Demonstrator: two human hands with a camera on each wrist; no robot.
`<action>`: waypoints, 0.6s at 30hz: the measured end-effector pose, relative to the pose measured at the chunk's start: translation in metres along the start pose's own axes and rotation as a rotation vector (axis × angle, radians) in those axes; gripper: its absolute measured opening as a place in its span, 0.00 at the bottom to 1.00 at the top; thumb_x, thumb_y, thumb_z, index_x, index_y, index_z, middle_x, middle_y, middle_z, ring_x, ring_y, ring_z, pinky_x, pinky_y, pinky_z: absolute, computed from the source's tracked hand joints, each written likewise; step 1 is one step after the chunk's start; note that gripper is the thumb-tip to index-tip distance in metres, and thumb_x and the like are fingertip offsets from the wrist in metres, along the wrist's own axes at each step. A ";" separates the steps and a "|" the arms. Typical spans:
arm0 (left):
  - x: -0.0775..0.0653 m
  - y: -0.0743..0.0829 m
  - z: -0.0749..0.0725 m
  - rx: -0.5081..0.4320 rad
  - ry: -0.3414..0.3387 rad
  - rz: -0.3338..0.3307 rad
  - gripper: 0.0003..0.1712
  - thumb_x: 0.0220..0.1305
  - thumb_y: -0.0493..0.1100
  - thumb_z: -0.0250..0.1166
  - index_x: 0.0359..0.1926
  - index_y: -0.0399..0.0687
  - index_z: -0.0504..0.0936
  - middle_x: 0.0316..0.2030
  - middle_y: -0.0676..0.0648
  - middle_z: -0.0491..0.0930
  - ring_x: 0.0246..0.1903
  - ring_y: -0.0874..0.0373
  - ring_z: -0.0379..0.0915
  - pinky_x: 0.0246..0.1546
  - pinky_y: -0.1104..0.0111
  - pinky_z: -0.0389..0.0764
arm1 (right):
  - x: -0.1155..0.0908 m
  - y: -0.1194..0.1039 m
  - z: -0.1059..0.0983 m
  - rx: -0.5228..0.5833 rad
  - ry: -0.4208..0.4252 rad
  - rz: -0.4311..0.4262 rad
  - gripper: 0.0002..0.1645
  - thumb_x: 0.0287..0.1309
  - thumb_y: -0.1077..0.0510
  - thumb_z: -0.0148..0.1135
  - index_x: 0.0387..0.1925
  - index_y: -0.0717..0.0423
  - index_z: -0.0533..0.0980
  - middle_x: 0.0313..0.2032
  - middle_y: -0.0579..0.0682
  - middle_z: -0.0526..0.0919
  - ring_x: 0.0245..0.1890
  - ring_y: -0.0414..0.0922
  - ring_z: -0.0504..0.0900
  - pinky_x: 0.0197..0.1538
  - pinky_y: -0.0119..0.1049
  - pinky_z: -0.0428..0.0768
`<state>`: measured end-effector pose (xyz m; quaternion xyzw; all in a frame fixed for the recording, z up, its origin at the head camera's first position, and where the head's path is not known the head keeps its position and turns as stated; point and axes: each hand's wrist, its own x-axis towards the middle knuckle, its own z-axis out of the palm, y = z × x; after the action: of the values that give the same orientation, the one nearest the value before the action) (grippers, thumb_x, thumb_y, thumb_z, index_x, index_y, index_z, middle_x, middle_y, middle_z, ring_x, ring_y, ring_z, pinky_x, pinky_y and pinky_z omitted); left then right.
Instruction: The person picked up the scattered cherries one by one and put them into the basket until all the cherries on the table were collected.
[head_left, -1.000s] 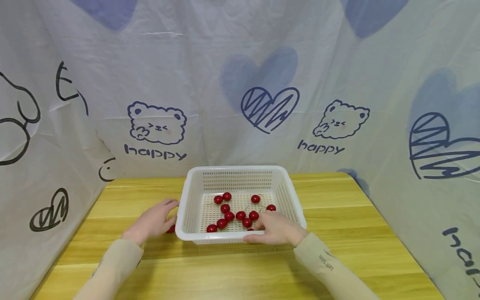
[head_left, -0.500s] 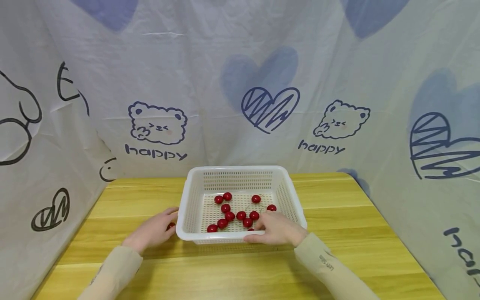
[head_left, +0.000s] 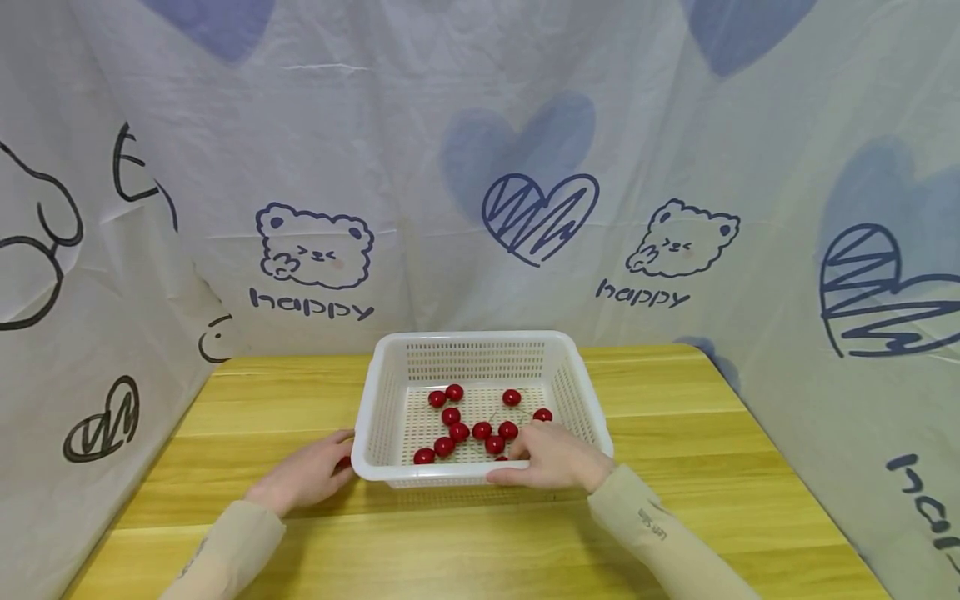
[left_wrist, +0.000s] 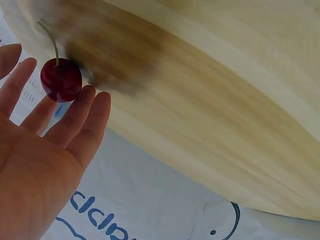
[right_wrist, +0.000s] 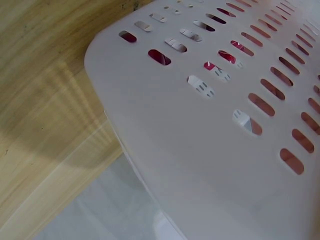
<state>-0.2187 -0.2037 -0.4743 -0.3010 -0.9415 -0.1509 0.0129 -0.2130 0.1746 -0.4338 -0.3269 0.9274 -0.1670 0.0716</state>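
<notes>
A white plastic basket [head_left: 480, 339] with slotted walls stands on the wooden table, holding several red cherries [head_left: 459, 432]. My right hand [head_left: 558, 457] grips its near rim, fingers inside and thumb outside; in the right wrist view the slotted wall [right_wrist: 165, 120] hides most of this hand. My left hand [head_left: 311, 475] is beside the basket's left wall. In the left wrist view a loose cherry [left_wrist: 61, 80] with a green stem lies at the fingers of the left hand [left_wrist: 50, 135], which are spread and nearly straight. The head view hides that cherry behind the hand.
The wooden table [head_left: 675, 475] extends on both sides of the basket and in front of it. A pale printed cloth [head_left: 450, 275] with bears and hearts hangs behind the table and along both sides.
My left hand has moved slightly nearer me and closed over the view of the loose cherry beside the basket. The right hand and basket have stayed in place.
</notes>
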 end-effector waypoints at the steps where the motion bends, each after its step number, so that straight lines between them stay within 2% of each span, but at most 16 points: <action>1: 0.000 0.000 0.000 -0.002 -0.005 -0.006 0.18 0.67 0.47 0.59 0.56 0.48 0.78 0.61 0.39 0.70 0.58 0.40 0.67 0.55 0.47 0.69 | 0.000 0.000 0.000 -0.001 0.000 0.001 0.37 0.49 0.19 0.46 0.08 0.42 0.59 0.08 0.36 0.53 0.11 0.31 0.51 0.17 0.27 0.54; 9: -0.005 -0.004 -0.003 -0.043 -0.048 -0.051 0.19 0.65 0.45 0.60 0.56 0.46 0.77 0.61 0.39 0.70 0.59 0.39 0.66 0.55 0.46 0.69 | 0.000 0.000 0.000 0.008 -0.001 0.002 0.37 0.49 0.19 0.46 0.08 0.42 0.59 0.08 0.35 0.54 0.11 0.31 0.51 0.16 0.27 0.54; 12: -0.008 -0.006 -0.004 -0.031 -0.049 -0.057 0.19 0.64 0.43 0.61 0.54 0.44 0.78 0.59 0.37 0.71 0.57 0.38 0.68 0.54 0.45 0.70 | 0.000 0.000 0.000 0.009 -0.005 0.005 0.37 0.49 0.19 0.46 0.08 0.42 0.60 0.08 0.35 0.54 0.11 0.31 0.51 0.16 0.27 0.54; 18: -0.012 -0.011 -0.005 -0.003 -0.038 -0.078 0.13 0.62 0.42 0.62 0.48 0.46 0.81 0.55 0.37 0.74 0.53 0.39 0.71 0.52 0.46 0.72 | -0.001 -0.001 -0.001 0.011 -0.008 0.007 0.36 0.49 0.19 0.47 0.08 0.41 0.60 0.08 0.35 0.54 0.11 0.31 0.51 0.16 0.26 0.53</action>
<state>-0.2153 -0.2203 -0.4734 -0.2670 -0.9523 -0.1471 -0.0115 -0.2121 0.1746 -0.4327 -0.3239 0.9273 -0.1705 0.0777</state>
